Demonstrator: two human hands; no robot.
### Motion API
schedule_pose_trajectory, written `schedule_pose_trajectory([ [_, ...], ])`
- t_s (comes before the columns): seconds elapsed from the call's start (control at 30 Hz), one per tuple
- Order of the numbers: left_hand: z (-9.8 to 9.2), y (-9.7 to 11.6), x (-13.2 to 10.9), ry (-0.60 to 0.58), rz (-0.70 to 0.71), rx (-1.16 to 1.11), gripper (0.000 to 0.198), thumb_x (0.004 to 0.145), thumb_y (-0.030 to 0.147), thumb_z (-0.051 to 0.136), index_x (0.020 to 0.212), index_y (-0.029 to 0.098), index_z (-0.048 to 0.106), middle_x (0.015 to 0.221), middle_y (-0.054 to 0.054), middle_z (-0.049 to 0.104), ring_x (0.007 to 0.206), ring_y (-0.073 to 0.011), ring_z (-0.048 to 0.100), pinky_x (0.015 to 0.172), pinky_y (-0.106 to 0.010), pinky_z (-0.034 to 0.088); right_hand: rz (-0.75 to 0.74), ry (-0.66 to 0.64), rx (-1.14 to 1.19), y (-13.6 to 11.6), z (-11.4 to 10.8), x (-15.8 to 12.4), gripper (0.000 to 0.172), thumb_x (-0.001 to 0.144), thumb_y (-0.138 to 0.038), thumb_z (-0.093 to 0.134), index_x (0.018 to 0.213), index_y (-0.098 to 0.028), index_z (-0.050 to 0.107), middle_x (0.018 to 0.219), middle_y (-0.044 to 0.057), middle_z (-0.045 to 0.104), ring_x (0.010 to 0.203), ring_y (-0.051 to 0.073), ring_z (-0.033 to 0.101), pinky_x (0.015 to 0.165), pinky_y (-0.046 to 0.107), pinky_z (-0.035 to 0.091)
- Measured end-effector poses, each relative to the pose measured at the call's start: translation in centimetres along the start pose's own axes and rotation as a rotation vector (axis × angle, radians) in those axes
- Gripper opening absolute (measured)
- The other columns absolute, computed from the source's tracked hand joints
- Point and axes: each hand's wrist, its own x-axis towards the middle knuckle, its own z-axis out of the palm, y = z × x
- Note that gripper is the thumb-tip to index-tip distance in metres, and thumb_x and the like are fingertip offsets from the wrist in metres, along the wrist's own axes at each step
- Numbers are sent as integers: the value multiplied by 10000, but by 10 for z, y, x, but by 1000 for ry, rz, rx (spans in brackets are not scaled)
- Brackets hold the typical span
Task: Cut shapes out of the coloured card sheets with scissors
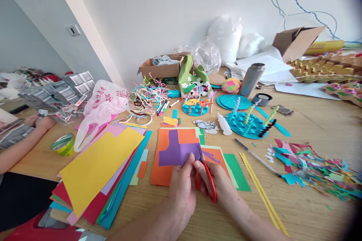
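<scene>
My left hand (pixel 181 186) pinches the lower edge of a purple paper shape (pixel 177 150), holding it over an orange sheet (pixel 164 165) on the wooden table (pixel 311 203). My right hand (pixel 219 180) grips red-handled scissors (pixel 209 179), whose blades point up at the purple paper's right edge. Thin purple strips (pixel 210 155) lie just right of the blades.
A fanned stack of coloured paper (pixel 98 169) lies at the left, topped by a yellow sheet. Paper scraps (pixel 313 169), yellow strips (pixel 261 188) and a pen (pixel 257 157) lie at the right. Teal paper-plate crafts (pixel 246 124), a glue bottle (pixel 224 124), a steel flask (pixel 251 79) and boxes sit behind. Another person's arm (pixel 19 147) rests at far left by green tape (pixel 63 144).
</scene>
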Motion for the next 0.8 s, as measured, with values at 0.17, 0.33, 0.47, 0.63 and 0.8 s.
schedule_pose_trajectory([
  [0.17,0,0,-1,2,-13,22,433,575,530,824,655,155,622,540,17,526,440,-116,471,453,-263,380,42,10,43,6,2,1,628,702,-830,496,554,-224,421,394,-33,448,338,92,374,346,217,247],
  [0.33,0,0,-1,46,20,6,469,565,568,819,645,142,638,563,6,545,473,-110,481,494,-264,398,27,1,43,10,1,3,615,747,-802,487,563,-218,439,396,-32,457,341,90,378,351,217,243],
  [0.47,1,0,-1,25,-7,22,447,551,525,837,561,155,587,491,22,493,431,-115,463,466,-269,385,-18,-9,25,8,-1,2,622,769,-797,467,561,-211,453,408,-27,468,363,92,385,376,223,262],
  [0.63,1,-1,-1,51,25,-25,362,576,437,852,673,138,673,634,-30,617,561,-133,543,533,-254,417,-28,-18,58,8,-2,2,627,783,-801,437,572,-212,457,415,-30,463,368,94,373,381,229,252],
  [0.8,1,-2,0,36,17,-27,344,594,442,842,643,150,667,579,-3,582,500,-118,500,540,-272,423,-21,-4,47,9,-1,3,624,768,-805,458,567,-214,451,407,-30,461,362,96,375,375,228,251],
])
